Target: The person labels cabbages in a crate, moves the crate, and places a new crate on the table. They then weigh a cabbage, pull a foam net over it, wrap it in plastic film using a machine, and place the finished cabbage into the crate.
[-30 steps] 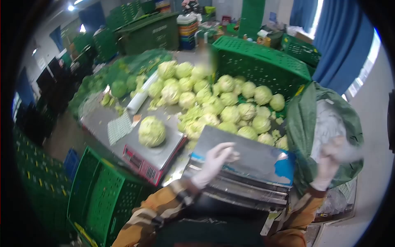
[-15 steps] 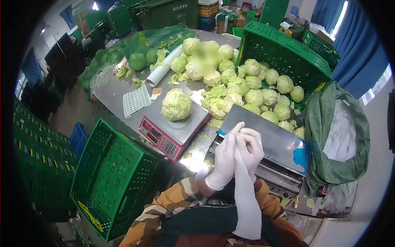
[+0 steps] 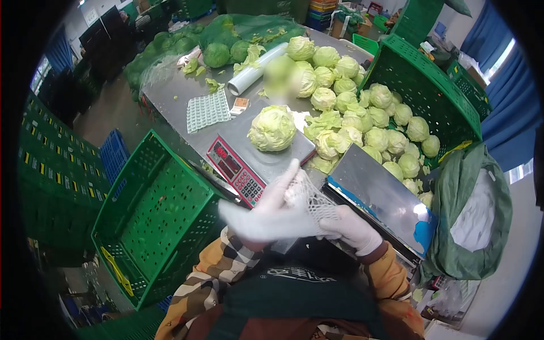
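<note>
Between my two gloved hands a white foam net sleeve (image 3: pixel 318 205) is stretched, its mesh spread and its blurred tail hanging to the left. My left hand (image 3: pixel 276 195) grips it at the upper left, near the scale's front corner. My right hand (image 3: pixel 358 231) has its fingers closed on the other side of the mesh. Just beyond them, one cabbage (image 3: pixel 272 128) rests on the metal plate of a red-framed digital scale (image 3: pixel 237 173). To the right lies a flat metal-topped machine (image 3: pixel 391 195) with blue film on its edge.
Trimmed cabbages (image 3: pixel 377 139) spill from a tipped green crate (image 3: pixel 428 85). Another green crate (image 3: pixel 156 226) stands at left. A green sack (image 3: pixel 453 175) of white material is at right. A plastic film roll (image 3: pixel 256 71) and a label sheet (image 3: pixel 208 111) lie behind the scale.
My hands have moved apart, opening the sleeve's mesh between them. The sleeve's tail, hanging down before, now swings out to the left. The view has shifted slightly.
</note>
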The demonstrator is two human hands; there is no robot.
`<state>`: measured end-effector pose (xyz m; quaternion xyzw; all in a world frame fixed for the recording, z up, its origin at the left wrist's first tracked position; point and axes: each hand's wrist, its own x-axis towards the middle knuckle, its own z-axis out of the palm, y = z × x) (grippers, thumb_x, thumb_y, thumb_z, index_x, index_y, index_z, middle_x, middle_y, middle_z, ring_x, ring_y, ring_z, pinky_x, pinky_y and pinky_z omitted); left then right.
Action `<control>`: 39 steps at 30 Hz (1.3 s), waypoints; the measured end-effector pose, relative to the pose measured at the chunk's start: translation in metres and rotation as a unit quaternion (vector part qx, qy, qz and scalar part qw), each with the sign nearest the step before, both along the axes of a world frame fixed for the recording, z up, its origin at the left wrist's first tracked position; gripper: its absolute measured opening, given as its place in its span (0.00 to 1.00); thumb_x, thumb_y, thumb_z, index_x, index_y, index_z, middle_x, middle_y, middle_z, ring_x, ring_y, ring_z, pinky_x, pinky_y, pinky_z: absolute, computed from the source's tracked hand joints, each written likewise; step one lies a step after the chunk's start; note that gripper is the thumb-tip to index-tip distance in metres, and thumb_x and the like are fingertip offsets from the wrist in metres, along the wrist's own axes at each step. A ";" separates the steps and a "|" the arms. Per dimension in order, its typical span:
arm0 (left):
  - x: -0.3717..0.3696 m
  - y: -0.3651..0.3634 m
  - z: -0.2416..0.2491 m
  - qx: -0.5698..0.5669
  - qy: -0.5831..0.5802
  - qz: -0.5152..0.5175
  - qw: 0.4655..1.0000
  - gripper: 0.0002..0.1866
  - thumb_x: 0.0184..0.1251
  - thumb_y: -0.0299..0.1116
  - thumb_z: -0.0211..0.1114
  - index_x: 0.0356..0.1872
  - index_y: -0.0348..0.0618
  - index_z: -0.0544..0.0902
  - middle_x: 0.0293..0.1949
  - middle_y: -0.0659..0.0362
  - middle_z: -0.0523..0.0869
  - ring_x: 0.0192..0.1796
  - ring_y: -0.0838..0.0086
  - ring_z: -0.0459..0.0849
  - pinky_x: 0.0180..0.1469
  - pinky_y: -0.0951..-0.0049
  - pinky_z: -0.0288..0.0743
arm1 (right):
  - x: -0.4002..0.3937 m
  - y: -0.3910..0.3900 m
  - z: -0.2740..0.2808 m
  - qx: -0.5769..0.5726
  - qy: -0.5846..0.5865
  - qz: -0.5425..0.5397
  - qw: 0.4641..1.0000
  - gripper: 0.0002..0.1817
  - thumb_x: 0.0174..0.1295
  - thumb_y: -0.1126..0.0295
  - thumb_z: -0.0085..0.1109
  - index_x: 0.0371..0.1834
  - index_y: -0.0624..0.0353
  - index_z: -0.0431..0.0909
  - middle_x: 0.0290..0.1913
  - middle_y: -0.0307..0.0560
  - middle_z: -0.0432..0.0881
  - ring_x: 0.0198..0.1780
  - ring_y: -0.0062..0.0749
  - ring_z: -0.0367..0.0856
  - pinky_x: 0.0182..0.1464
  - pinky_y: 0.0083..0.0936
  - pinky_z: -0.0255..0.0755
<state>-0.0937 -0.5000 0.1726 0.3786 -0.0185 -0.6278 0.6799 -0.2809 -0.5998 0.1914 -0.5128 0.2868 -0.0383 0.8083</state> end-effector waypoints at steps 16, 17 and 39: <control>0.193 -0.084 -0.102 0.218 -0.660 0.142 0.704 0.30 0.65 0.57 0.64 0.48 0.34 0.80 0.41 0.46 0.84 0.44 0.70 0.82 0.49 0.69 0.76 | 0.158 -0.103 -0.120 -0.005 0.032 -0.330 0.943 0.22 0.77 0.58 0.44 0.58 0.68 0.73 0.55 0.52 0.80 0.53 0.34 0.82 0.55 0.34 0.78; 0.209 -0.095 -0.111 0.241 -0.689 0.074 0.680 0.37 0.66 0.62 0.60 0.56 0.33 0.78 0.48 0.41 0.83 0.51 0.68 0.81 0.56 0.67 0.74 | 0.172 -0.109 -0.138 -0.003 0.028 -0.336 0.942 0.22 0.77 0.58 0.44 0.58 0.68 0.73 0.55 0.52 0.80 0.53 0.34 0.82 0.55 0.34 0.78; 0.079 -0.026 -0.080 -0.266 0.193 -0.040 0.944 0.39 0.70 0.67 0.46 0.70 0.46 0.67 0.67 0.48 0.71 0.67 0.53 0.71 0.69 0.44 0.65 | 0.030 -0.101 0.080 -0.152 -0.098 0.079 0.980 0.20 0.72 0.56 0.52 0.45 0.63 0.83 0.19 0.33 0.76 0.17 0.13 0.69 0.20 0.12 0.65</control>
